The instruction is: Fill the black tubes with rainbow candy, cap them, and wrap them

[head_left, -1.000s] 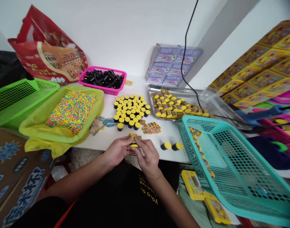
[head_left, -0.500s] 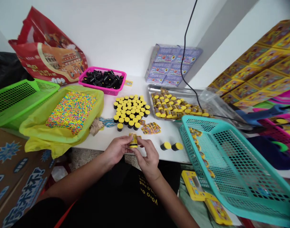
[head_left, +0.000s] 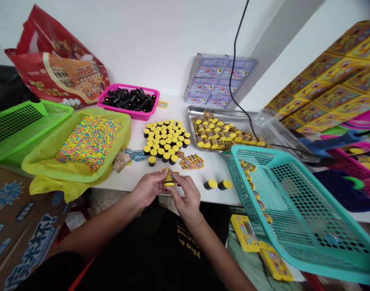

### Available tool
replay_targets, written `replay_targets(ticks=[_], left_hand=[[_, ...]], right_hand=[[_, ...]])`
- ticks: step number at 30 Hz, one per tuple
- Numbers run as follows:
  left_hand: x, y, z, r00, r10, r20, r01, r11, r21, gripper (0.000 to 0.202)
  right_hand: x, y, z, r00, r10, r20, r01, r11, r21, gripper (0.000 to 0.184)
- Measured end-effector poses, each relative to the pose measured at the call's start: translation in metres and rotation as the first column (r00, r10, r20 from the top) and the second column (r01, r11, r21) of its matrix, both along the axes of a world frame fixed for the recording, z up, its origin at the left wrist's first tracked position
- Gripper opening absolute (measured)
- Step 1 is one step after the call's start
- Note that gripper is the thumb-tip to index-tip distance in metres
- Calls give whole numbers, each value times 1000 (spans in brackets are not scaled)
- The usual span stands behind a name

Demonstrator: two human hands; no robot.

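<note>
Both hands meet at the table's front edge around a small black jar (head_left: 169,183) with a yellow cap facing down toward me. A yellow printed label (head_left: 168,174) sits against its side; how much of it is stuck down I cannot tell. My left hand (head_left: 148,188) pinches the jar from the left. From the right, the fingers and thumb of my right hand (head_left: 188,197) press on the jar and label. Beyond them stands a cluster of black jars with yellow caps (head_left: 165,139). Loose printed labels (head_left: 192,162) lie beside it, and two capped jars (head_left: 211,184) stand off to the right.
Left is a yellow-lined tub (head_left: 124,133) of coloured candy beads (head_left: 89,139). A pink basket (head_left: 144,116) holds black jars. Labelled jars lie in a metal tray (head_left: 191,117) and a teal basket (head_left: 282,151). A black cable (head_left: 233,60) hangs over the tray.
My fingers have shifted a little around the jar, and the label now looks more curved along its side. The whole view has moved slightly.
</note>
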State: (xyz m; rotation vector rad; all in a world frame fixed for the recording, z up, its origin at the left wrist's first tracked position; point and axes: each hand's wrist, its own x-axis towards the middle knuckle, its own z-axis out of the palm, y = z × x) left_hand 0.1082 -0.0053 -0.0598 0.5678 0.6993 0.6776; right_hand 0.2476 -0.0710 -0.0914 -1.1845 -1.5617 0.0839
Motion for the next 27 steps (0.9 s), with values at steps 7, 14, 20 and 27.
replay_targets(ticks=[7,14,20,27], left_hand=[[-1,-7,-5,1000,-21,3,21,999,-38,25],[-1,-9,-4,1000,5,-14,-5,999,-44,23],[-1,-5,-5,999,7,-46,-8,1000,-25,34],[3,-8,-11,1000,21,-18,-23,993,-113,23]], right_hand=[[3,-1,-3,1000,6,10,-6,1000,21,35],[2,0,1,1000,21,4,-21,999,34,37],[1,0,3,1000,15,19,-16,999,43,29],[2,-2,-1,998,-13,64,8,997,81,26]])
